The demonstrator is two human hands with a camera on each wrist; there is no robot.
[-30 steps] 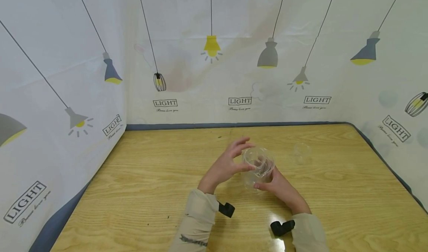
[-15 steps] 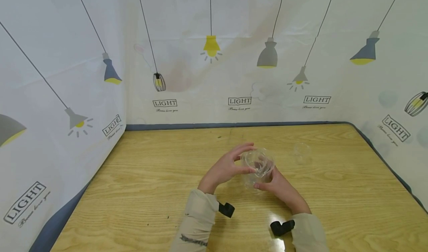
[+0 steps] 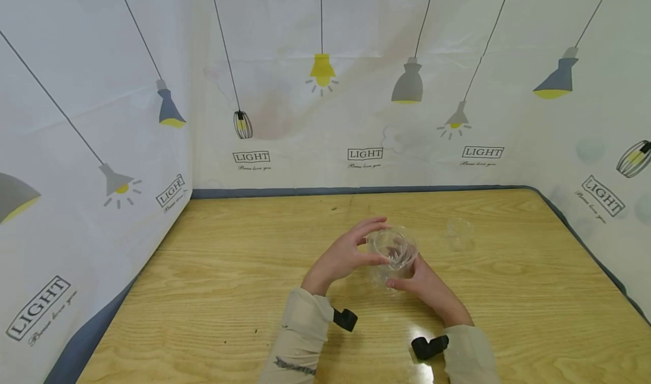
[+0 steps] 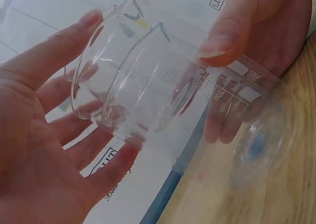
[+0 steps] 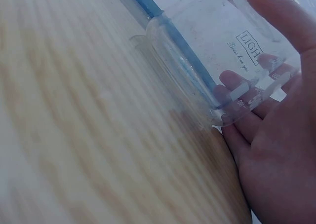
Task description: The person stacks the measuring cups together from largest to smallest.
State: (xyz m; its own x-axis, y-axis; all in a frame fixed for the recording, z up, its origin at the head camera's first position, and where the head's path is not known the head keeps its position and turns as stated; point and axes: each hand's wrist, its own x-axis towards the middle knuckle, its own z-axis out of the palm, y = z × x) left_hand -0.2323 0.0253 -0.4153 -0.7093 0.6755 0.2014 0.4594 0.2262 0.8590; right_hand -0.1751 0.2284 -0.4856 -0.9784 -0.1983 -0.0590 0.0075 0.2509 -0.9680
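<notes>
My right hand (image 3: 429, 288) grips the body of a large clear beaker (image 3: 382, 276) with white volume marks, thumb on the near side and fingers behind. The beaker is tilted, its mouth toward my left hand. A smaller clear beaker (image 4: 143, 81) sits partly inside that mouth, and both spouts show in the left wrist view. My left hand (image 3: 343, 254) holds around the smaller beaker's rim between thumb and fingers. Through the glass in the right wrist view, the fingers (image 5: 252, 93) of my right hand are visible behind the large beaker's wall.
Another small clear beaker (image 3: 460, 235) stands on the wooden table (image 3: 229, 271) to the right, beyond my right hand. A white printed cloth (image 3: 295, 112) walls in the table at the back and both sides. Black camera mounts (image 3: 429, 348) sit at my wrists.
My left fingers have drawn in closer around the smaller beaker's rim, and that beaker has shifted slightly in the large one's mouth. The right hand keeps its place.
</notes>
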